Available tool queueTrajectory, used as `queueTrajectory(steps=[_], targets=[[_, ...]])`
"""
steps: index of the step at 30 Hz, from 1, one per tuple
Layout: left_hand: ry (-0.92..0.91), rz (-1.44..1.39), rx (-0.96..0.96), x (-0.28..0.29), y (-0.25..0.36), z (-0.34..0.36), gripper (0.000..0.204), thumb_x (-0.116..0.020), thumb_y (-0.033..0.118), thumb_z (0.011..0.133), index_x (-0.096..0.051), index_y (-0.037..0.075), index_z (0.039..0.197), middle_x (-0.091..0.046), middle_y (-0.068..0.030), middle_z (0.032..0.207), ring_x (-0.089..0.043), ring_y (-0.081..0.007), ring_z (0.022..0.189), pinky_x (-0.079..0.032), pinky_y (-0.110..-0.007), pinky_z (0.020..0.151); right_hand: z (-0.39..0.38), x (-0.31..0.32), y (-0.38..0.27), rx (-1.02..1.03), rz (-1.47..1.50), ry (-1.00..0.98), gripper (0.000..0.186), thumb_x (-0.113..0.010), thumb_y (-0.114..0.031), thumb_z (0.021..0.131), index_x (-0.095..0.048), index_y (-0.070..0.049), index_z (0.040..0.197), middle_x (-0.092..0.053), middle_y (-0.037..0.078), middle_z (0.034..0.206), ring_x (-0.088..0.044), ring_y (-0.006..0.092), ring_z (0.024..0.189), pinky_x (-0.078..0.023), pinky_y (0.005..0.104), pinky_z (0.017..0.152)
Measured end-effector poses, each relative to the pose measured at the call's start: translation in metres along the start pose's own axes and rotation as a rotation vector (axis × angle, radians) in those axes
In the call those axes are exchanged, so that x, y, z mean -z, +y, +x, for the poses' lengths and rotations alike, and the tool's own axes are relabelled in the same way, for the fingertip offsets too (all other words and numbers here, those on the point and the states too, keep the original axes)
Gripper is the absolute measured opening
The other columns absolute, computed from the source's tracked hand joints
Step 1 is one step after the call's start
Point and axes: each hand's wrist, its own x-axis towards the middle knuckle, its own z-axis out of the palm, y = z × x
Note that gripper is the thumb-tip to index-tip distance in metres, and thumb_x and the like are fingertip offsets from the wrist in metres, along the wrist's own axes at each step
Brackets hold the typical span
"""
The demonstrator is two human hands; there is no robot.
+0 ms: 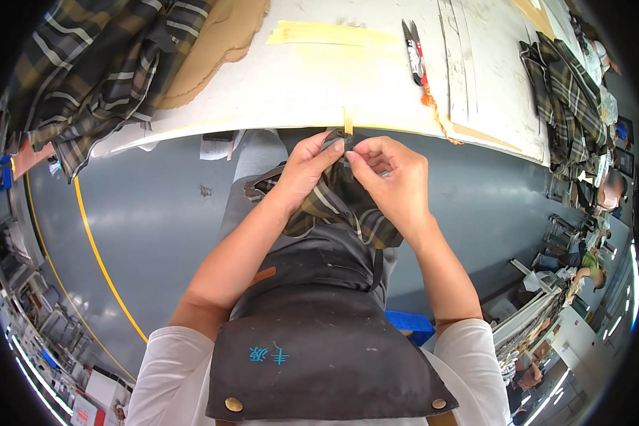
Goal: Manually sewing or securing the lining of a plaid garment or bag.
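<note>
My left hand (307, 169) and my right hand (390, 174) meet at the table's front edge, both pinched on the gathered dark end of a plaid fabric piece (362, 220), whose rest hangs below them over my lap. The exact detail between my fingertips is partly hidden. Just above my fingers, a narrow yellow tape strip (348, 117) stands at the edge of the white table (312, 92). Black-handled scissors or snips (415, 57) with red and orange on them lie farther back on the right of the tabletop.
Plaid cloth (99, 57) and brown paper (213, 35) cover the table's left; more plaid cloth (561, 92) lies at its right end. A blue bin (412, 326) sits on the floor at my right. Co-workers (586, 270) and benches line the far right.
</note>
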Motion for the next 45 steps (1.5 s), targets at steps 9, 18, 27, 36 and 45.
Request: queueTrajectory(steps=[9, 18, 27, 36, 45], targets=[[0.014, 0.075, -0.017, 0.000, 0.007, -0.002, 0.026, -0.055, 0.016, 0.088, -0.056, -0.001, 0.108, -0.059, 0.0011, 0.092, -0.051, -0.0039, 0.082, -0.041, -0.020, 0.074, 0.000, 0.002, 0.010, -0.221, 0.219, -0.053, 0.007, -0.062, -0.003, 0.076, -0.060, 0.003, 0.079, -0.062, 0.005, 0.066, -0.060, 0.0084, 0.058, -0.048, 0.0215, 0.053], [0.071, 0.180, -0.068, -0.004, 0.012, -0.005, 0.025, -0.056, 0.015, 0.087, -0.057, -0.002, 0.106, -0.059, 0.0013, 0.087, -0.049, -0.0036, 0.078, -0.041, -0.020, 0.070, 0.001, 0.003, 0.006, -0.202, 0.157, -0.045, 0.009, -0.063, -0.005, 0.075, -0.061, 0.003, 0.078, -0.063, 0.005, 0.066, -0.059, 0.0075, 0.058, -0.047, 0.0202, 0.054], [0.324, 0.766, -0.466, -0.003, 0.010, -0.010, 0.024, -0.064, 0.010, 0.077, -0.059, 0.001, 0.099, -0.061, -0.0072, 0.086, -0.055, -0.0161, 0.077, -0.044, -0.027, 0.072, 0.007, 0.007, 0.002, -0.203, 0.131, -0.134, 0.007, -0.062, -0.004, 0.074, -0.059, 0.002, 0.077, -0.060, 0.003, 0.064, -0.057, 0.0064, 0.057, -0.046, 0.0197, 0.053], [0.304, 0.938, -0.647, -0.027, 0.029, -0.027, 0.013, -0.068, 0.000, 0.066, -0.060, 0.003, 0.076, -0.056, -0.0031, 0.071, -0.051, -0.0133, 0.063, -0.040, -0.025, 0.053, 0.000, 0.003, 0.008, -0.315, 0.439, -0.135, 0.004, -0.059, -0.003, 0.080, -0.059, 0.002, 0.080, -0.059, 0.002, 0.067, -0.054, 0.0053, 0.058, -0.043, 0.0175, 0.052], [0.259, 1.159, -0.753, -0.026, 0.034, -0.019, 0.010, -0.063, -0.003, 0.065, -0.057, 0.003, 0.071, -0.053, -0.0034, 0.065, -0.052, -0.0135, 0.060, -0.041, -0.025, 0.051, 0.000, 0.000, 0.015, -0.100, 0.290, -0.080, 0.004, -0.060, -0.001, 0.078, -0.058, 0.001, 0.081, -0.058, 0.001, 0.068, -0.053, 0.0032, 0.059, -0.042, 0.0168, 0.053]])
